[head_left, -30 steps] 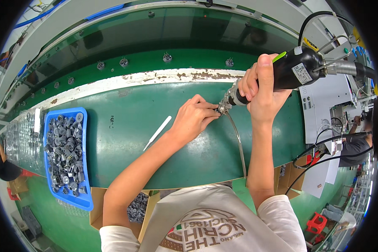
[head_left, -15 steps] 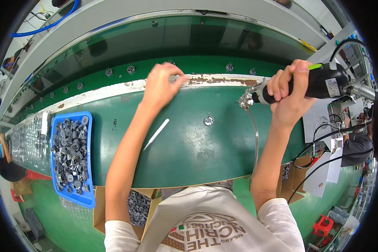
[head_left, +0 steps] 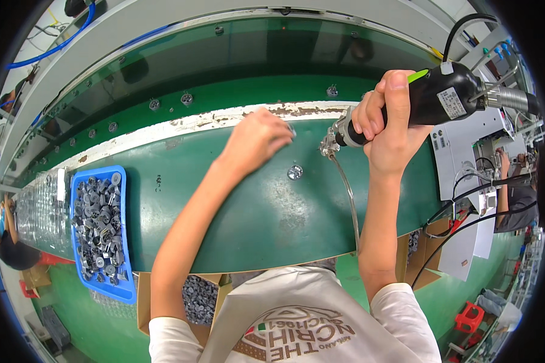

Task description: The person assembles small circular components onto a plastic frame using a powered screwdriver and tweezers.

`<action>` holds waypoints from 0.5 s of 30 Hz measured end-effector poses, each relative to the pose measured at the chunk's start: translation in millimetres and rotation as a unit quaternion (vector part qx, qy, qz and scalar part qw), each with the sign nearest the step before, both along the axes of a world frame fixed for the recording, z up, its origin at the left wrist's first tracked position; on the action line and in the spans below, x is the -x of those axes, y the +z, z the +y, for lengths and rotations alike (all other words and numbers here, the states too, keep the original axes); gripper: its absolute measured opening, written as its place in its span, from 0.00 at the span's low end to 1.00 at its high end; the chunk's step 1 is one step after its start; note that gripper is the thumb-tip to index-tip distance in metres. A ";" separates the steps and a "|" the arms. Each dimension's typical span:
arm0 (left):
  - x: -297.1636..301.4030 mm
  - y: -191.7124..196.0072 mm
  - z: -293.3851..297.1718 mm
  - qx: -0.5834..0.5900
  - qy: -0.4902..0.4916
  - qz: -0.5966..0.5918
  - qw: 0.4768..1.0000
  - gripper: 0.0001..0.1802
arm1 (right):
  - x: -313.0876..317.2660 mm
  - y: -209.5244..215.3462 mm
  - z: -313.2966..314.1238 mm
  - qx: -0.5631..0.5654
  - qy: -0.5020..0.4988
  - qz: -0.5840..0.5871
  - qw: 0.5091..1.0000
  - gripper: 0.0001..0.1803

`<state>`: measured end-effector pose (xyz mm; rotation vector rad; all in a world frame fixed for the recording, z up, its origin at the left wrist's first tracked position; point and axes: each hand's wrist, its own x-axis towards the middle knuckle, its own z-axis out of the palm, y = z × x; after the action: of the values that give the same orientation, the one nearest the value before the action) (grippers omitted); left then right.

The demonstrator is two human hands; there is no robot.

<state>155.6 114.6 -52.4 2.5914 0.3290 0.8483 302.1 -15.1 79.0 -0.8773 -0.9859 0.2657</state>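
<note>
My right hand [head_left: 390, 115] is wrapped round a black power screwdriver [head_left: 445, 94] with a green lever. Its metal nose [head_left: 329, 145] points left over the green bench, and a clear hose [head_left: 350, 199] hangs from it. My left hand [head_left: 257, 142] is closed, with a small greyish part [head_left: 292, 130] at its fingertips, mostly hidden by the fingers. Just below that hand, a round silvery part [head_left: 295, 172] sits alone on the green bench [head_left: 248, 236], touched by neither hand.
Beyond a worn white rail [head_left: 121, 144], small round parts [head_left: 187, 98] stand on a green belt. A blue tray [head_left: 128, 254] heaped with grey parts is at left, beside clear plastic packaging [head_left: 42, 206]. Cardboard boxes [head_left: 144, 302] and black cables [head_left: 460, 236] lie nearby. Other people work at both sides.
My left hand has come from the rail rightward and nearer, toward the screwdriver's nose. The screwdriver has shifted left in my right hand. White tweezers seen before are now hidden at my left forearm.
</note>
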 end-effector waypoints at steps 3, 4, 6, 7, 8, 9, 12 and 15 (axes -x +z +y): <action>8.5 -8.2 -30.4 0.052 -0.012 0.029 0.998 0.07 | 5.7 -0.1 2.0 0.014 0.014 -0.010 1.000 0.13; 8.9 -11.3 -31.4 0.056 -0.010 0.028 0.998 0.07 | 7.7 -1.3 3.0 0.018 0.017 -0.010 1.000 0.13; 10.8 -13.3 -32.3 0.046 -0.009 0.000 0.999 0.09 | 12.5 -0.9 5.7 0.019 0.020 -0.003 1.000 0.13; 11.6 -14.3 -32.1 0.048 -0.005 -0.001 0.999 0.09 | 14.1 -1.8 7.9 0.022 0.023 -0.004 0.999 0.13; 11.4 -16.0 -31.7 0.041 -0.010 -0.009 0.999 0.09 | 15.0 -4.6 10.2 0.022 0.021 -0.007 1.000 0.13; 11.3 -17.7 -31.9 0.034 -0.015 -0.018 0.999 0.09 | 15.4 -7.0 12.0 0.022 0.018 -0.009 1.000 0.13; 11.2 -21.5 -33.5 0.033 -0.011 -0.026 0.999 0.08 | 16.0 -11.4 15.5 0.025 0.006 -0.014 1.000 0.13; 10.4 -23.2 -33.9 0.032 -0.009 -0.023 0.999 0.08 | 15.4 -11.8 16.7 0.026 0.008 -0.016 1.000 0.14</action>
<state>145.2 80.6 -75.7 2.5079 0.3149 0.8760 286.7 1.5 67.2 -0.9242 -1.0201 0.2916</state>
